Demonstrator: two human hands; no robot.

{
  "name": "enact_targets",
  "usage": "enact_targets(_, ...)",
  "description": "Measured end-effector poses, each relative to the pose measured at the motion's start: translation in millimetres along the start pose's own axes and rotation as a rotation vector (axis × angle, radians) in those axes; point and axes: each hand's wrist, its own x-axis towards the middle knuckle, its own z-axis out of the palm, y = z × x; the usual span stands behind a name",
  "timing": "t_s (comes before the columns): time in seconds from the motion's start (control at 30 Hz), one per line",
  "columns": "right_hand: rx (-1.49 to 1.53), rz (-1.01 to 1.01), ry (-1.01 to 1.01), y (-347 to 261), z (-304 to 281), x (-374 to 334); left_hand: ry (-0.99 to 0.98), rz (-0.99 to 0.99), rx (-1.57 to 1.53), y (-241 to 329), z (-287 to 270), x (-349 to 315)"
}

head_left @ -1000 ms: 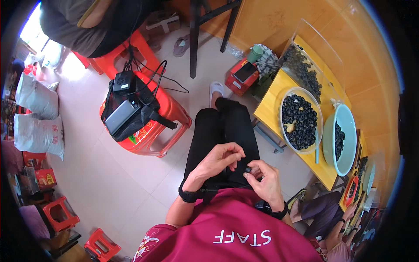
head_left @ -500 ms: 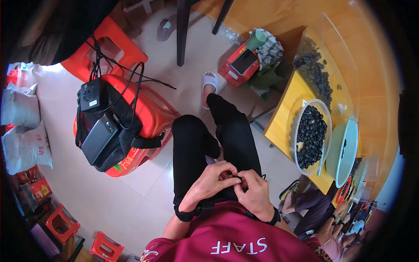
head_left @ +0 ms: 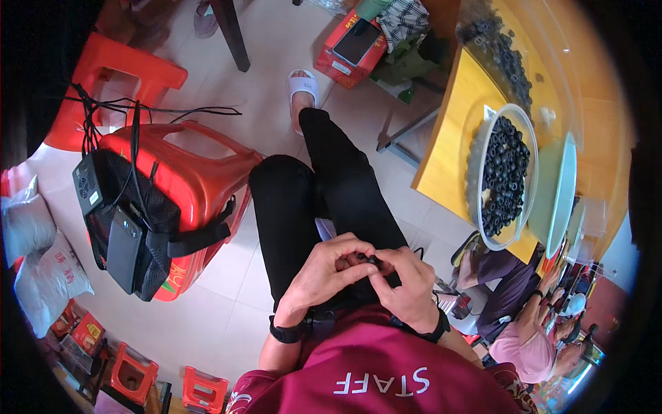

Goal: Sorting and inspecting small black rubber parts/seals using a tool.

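Observation:
Small black pieces point(head_left: 367, 259) show between the fingertips of my two hands above my lap; their exact shape is partly hidden. My left hand point(head_left: 329, 272) is closed, thumb and fingers pinched on them. From the other side my right hand point(head_left: 405, 284) pinches at the same spot, its fingertips meeting the left ones. To the right, a clear round bowl point(head_left: 476, 181) stands on the yellow wooden table point(head_left: 441, 155). It is filled with black ring-shaped pieces point(head_left: 503, 176), with a pale scrap among them.
Beyond the bowl is a pale green basin point(head_left: 560, 196), with more loose black pieces point(head_left: 502, 50) behind. At left, a red stool point(head_left: 200, 162) carries a mesh bag, a phone point(head_left: 124, 248) and cables. A red box point(head_left: 348, 52) lies ahead; a co-worker in pink point(head_left: 527, 345) is at lower right.
The whole view has shifted, with the stool lower and farther left. My hands stay together over my lap, and the black pieces between the fingertips now show more clearly.

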Motion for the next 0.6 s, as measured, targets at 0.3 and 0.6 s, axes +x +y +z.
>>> enact_targets(0.3, 0.112, 0.105, -0.152, 2, -22, -37, 0.319, 0.056, -0.129, 14, 17, -50)
enact_targets(0.6, -0.122, -0.104, -0.263, 64, -8, -73, 0.453, 0.156, 0.045, 20, 50, -78)
